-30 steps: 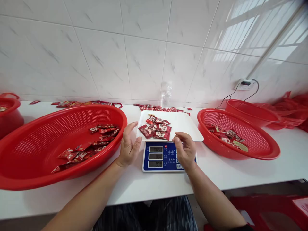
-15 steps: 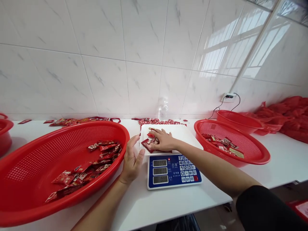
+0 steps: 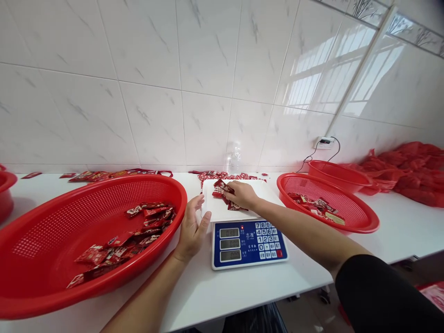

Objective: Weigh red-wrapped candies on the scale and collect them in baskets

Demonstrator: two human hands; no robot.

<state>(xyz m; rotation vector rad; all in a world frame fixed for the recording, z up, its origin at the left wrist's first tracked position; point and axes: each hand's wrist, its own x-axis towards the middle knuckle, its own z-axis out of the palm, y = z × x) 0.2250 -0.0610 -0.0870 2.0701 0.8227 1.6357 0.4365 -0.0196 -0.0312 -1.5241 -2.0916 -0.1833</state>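
My right hand [image 3: 242, 195] is over the white tray [image 3: 256, 186] of a digital scale [image 3: 249, 245], its fingers closed on small red candy packets [image 3: 222, 189]. Some packets poke out past the fingertips, and others lie under the hand, partly hidden. With thumb and fingers apart, my left hand [image 3: 192, 227] is held at the tray's left edge and holds nothing. It is between the scale and a large red basket [image 3: 138, 182], where more red packets [image 3: 149, 231] lie in a loose pile.
A smaller red basket [image 3: 364, 222] with packets stands right of the scale, a red basin [image 3: 340, 173] behind it. Red mesh bags [image 3: 416, 171] are heaped at far right. Against the tiled wall stand a clear bottle [image 3: 235, 158] and a wall socket [image 3: 324, 143] with a cable.
My right hand has gone from lying spread over the packets to gripping some, shifting slightly right. The scale's top reading differs. My left hand has barely moved.
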